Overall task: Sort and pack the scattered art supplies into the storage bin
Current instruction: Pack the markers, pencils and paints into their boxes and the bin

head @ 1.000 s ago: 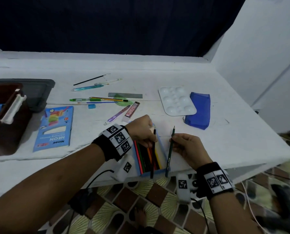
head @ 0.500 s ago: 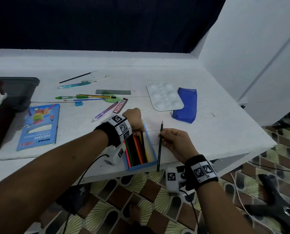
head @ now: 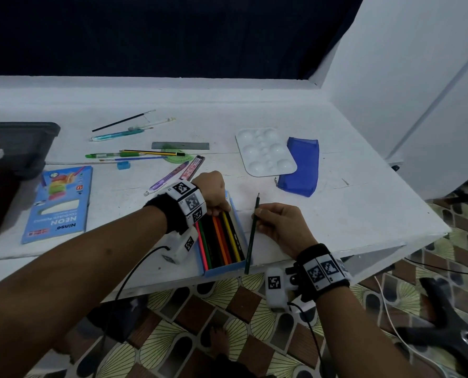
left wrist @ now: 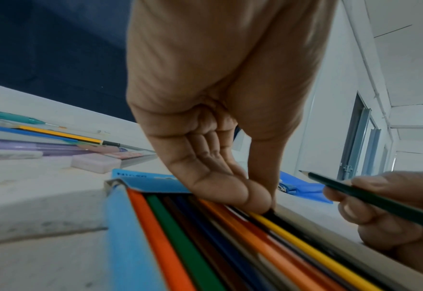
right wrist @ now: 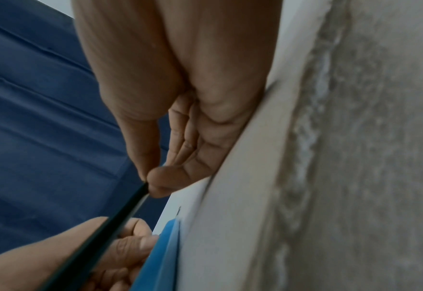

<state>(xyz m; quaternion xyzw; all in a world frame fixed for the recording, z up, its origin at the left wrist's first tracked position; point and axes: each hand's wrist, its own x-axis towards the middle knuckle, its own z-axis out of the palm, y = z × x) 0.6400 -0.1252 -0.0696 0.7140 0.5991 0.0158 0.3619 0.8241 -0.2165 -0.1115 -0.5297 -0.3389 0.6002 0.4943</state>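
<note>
Head view, paint palette [head: 265, 151] touching blue pouch [head: 302, 167], ruler [head: 180, 145] nearby

Table [head: 336, 214]: white painted top, matt, rough & scuffed nr the edge. Pencil box [head: 219, 270]: blue card, matt. Coloured pencils [left wrist: 230, 246]: smooth lacquer w/ slight sheen. Palette [head: 265, 152]: white plastic, glossy. Pouch [head: 303, 170]: blue cloth, looks like mesh. Ruler [head: 180, 145]: grey, prob. metal, dull.
</note>
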